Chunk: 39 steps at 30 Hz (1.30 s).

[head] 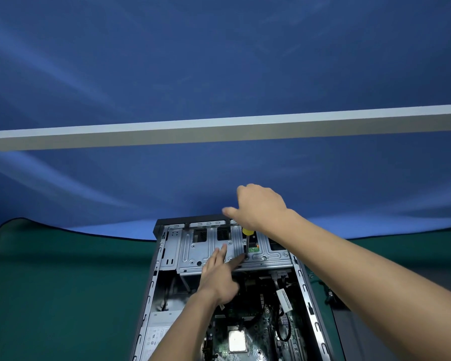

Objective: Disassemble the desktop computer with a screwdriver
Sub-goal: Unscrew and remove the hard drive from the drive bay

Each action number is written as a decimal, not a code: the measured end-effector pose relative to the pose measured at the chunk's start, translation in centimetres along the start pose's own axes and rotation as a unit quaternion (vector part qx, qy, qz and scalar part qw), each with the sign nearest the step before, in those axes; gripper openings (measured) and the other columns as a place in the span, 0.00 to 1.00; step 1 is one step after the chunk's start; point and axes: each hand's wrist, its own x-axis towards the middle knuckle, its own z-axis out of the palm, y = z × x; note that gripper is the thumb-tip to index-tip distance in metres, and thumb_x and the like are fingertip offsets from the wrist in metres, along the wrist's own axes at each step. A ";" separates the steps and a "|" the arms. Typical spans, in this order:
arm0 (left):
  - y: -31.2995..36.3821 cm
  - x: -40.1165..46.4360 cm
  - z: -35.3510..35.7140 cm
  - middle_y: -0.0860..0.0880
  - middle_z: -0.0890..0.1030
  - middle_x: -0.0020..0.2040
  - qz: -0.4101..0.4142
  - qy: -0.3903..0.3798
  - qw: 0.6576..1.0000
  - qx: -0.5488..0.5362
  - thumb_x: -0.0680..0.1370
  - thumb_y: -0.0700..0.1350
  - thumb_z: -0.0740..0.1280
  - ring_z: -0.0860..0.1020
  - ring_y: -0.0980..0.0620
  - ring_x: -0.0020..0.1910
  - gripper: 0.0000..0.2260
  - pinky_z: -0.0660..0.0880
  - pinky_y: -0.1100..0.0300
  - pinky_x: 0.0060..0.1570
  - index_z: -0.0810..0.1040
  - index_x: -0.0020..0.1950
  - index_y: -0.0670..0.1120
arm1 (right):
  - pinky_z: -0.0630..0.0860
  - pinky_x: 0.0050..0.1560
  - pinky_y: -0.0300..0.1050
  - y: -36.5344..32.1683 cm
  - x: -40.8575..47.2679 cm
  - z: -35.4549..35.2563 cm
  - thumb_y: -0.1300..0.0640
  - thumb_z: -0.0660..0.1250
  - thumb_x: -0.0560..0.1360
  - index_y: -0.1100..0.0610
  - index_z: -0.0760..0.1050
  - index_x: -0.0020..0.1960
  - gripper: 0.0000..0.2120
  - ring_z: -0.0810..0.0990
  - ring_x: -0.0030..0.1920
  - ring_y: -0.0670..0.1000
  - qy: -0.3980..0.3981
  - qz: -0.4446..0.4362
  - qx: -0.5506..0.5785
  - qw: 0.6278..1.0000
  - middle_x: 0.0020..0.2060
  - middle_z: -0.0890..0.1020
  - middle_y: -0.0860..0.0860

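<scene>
Screwdriver is upright in my right hand, which grips the yellow handle, tip down on a screw in the drive cage at the far end of the open desktop computer, lower middle of the frame on the green counter. Left hand lies flat, fingers straight, steadying the cage. I'd say keep the shaft dead vertical and push down while turning so it doesn't cam out.

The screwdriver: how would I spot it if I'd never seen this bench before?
Find the open computer case lying on the green mat. At its far end a silver drive cage spans the case. The screwdriver stands upright there under the right hand, its tip beside the left hand's fingers; its yellow handle is the only bright colour among the grey metal.
</scene>
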 end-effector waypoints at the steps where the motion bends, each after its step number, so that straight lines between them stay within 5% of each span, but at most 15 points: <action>1: 0.0 0.0 0.0 0.53 0.40 0.77 0.000 0.001 1.000 -0.001 0.71 0.39 0.62 0.38 0.52 0.75 0.36 0.40 0.51 0.72 0.56 0.73 0.66 | 0.65 0.33 0.44 0.0 0.1 0.1 0.51 0.58 0.79 0.61 0.68 0.44 0.13 0.73 0.44 0.58 0.008 0.003 0.002 1.000 0.39 0.70 0.52; 4: 0.0 -0.1 0.1 0.53 0.40 0.77 0.001 0.003 1.000 -0.001 0.72 0.39 0.62 0.38 0.52 0.75 0.36 0.40 0.51 0.72 0.56 0.73 0.66 | 0.65 0.39 0.47 0.0 0.2 0.2 0.60 0.59 0.77 0.60 0.67 0.52 0.05 0.71 0.46 0.59 -0.011 -0.005 0.026 1.000 0.46 0.66 0.53; 9: -0.1 0.0 0.1 0.53 0.40 0.77 0.003 0.002 1.000 0.005 0.72 0.40 0.62 0.38 0.52 0.75 0.35 0.41 0.51 0.72 0.56 0.73 0.65 | 0.66 0.41 0.47 -0.1 -0.1 0.6 0.48 0.56 0.80 0.60 0.70 0.55 0.15 0.75 0.47 0.58 0.036 -0.009 0.003 0.999 0.50 0.74 0.54; 14: -0.1 0.0 0.1 0.52 0.41 0.77 0.007 0.003 1.000 0.014 0.72 0.39 0.62 0.39 0.51 0.75 0.35 0.41 0.51 0.72 0.56 0.73 0.65 | 0.66 0.41 0.47 0.2 -0.2 0.8 0.53 0.58 0.78 0.58 0.67 0.60 0.13 0.73 0.45 0.57 0.033 -0.009 0.005 0.999 0.54 0.71 0.53; 26: -0.3 0.2 0.2 0.53 0.41 0.77 0.007 0.003 1.000 0.018 0.73 0.41 0.63 0.38 0.51 0.75 0.34 0.41 0.51 0.72 0.56 0.73 0.65 | 0.66 0.40 0.46 0.8 -0.1 1.0 0.50 0.55 0.80 0.58 0.68 0.53 0.11 0.72 0.43 0.57 0.070 0.001 0.007 0.998 0.50 0.75 0.54; 29: -0.2 0.1 0.2 0.52 0.41 0.77 0.006 0.005 1.000 0.018 0.73 0.40 0.63 0.39 0.51 0.75 0.34 0.41 0.50 0.72 0.56 0.73 0.65 | 0.66 0.42 0.47 0.7 -0.1 1.0 0.54 0.59 0.77 0.58 0.68 0.60 0.13 0.73 0.49 0.57 0.041 0.000 0.025 0.999 0.56 0.72 0.54; 33: -0.2 0.2 0.2 0.52 0.41 0.77 0.007 0.006 1.000 0.019 0.72 0.41 0.63 0.39 0.51 0.75 0.34 0.41 0.50 0.72 0.56 0.73 0.65 | 0.66 0.40 0.45 0.7 0.0 1.0 0.43 0.56 0.79 0.57 0.73 0.51 0.17 0.73 0.42 0.55 0.072 0.009 0.005 0.997 0.44 0.75 0.51; 35: -0.3 0.1 0.2 0.52 0.41 0.77 0.009 0.008 1.000 0.016 0.73 0.44 0.64 0.39 0.51 0.75 0.32 0.41 0.51 0.72 0.56 0.73 0.64 | 0.66 0.38 0.45 0.9 -0.1 1.3 0.46 0.55 0.80 0.58 0.73 0.46 0.17 0.76 0.41 0.56 0.087 -0.005 0.019 0.996 0.40 0.76 0.52; 39: -0.3 0.2 0.7 0.52 0.43 0.78 0.011 0.029 1.000 0.002 0.75 0.55 0.63 0.40 0.51 0.75 0.27 0.42 0.50 0.71 0.58 0.72 0.65 | 0.66 0.42 0.46 1.1 -0.3 1.2 0.55 0.59 0.77 0.57 0.69 0.57 0.11 0.74 0.49 0.57 0.067 -0.017 0.048 0.996 0.52 0.73 0.53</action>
